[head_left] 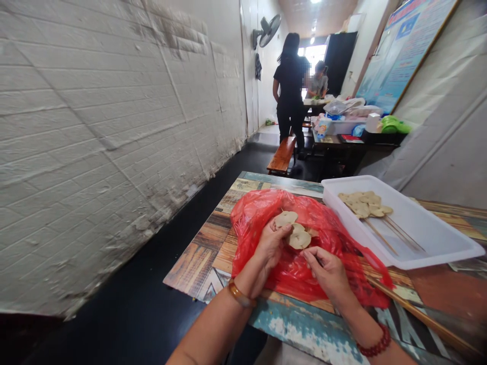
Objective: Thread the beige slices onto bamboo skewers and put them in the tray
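Some pale, flat, round pieces (300, 237) up over a red plastic bag (247, 215), near the middle of the counter (205, 261). Left hand (272, 246) under and beside them, grip snug round the bunch, thumb on top, maybe to keep such thin, bendy-looking things flat and together. Right hand (329, 274) by the lower piece, grip pinched narrow, fingertips together; too small to tell about anything between them. Perhaps one hand for holding steady, the other for small, careful work. Bag spread wide and crumpled beneath both, likely handy for catching bits.

White tray (441, 258) just right of the bag, set at a slant, probably for easy reach. More pale pieces (359, 203) inside, with thin sticks (404, 233) pointing to the near end, maybe for a tidy pile. Long brown sticks (418, 314) out past the bag's right side.

Room to move along the counter's left edge and far left corner, but a drop to the dark floor (133, 304) beyond. Near edge close, right under both arms (213, 324). Tight between bag and tray. Good space in the tray's near half, inside a raised rim.
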The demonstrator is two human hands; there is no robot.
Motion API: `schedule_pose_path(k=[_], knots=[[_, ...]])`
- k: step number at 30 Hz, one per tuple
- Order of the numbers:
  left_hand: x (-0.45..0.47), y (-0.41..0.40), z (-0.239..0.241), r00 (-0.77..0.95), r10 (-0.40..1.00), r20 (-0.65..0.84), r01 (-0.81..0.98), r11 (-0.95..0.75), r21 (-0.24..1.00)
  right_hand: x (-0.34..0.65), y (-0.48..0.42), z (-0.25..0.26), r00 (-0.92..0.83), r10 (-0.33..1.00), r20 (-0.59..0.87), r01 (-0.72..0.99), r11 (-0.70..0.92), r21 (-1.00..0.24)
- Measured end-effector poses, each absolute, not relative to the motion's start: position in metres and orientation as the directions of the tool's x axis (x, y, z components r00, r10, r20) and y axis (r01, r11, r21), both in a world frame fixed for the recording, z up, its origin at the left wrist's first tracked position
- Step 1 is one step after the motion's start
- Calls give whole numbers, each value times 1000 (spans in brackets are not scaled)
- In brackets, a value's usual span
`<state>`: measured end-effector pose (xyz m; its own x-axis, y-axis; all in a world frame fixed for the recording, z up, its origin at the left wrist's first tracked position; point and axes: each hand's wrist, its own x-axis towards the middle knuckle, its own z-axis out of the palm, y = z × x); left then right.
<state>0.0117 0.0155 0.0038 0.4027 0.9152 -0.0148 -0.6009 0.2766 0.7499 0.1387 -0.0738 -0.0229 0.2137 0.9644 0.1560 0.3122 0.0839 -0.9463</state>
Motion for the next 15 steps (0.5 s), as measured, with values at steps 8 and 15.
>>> schedule_pose_path(k=[8,15], knots=[[16,17,-1,327,945,-30,-590,228,774,139,-74,-24,222,960,169,346,85,-934],[17,10,4,380,924,-51,-565,276,778,139,-74,-21,240,951,195,368,97,-925]])
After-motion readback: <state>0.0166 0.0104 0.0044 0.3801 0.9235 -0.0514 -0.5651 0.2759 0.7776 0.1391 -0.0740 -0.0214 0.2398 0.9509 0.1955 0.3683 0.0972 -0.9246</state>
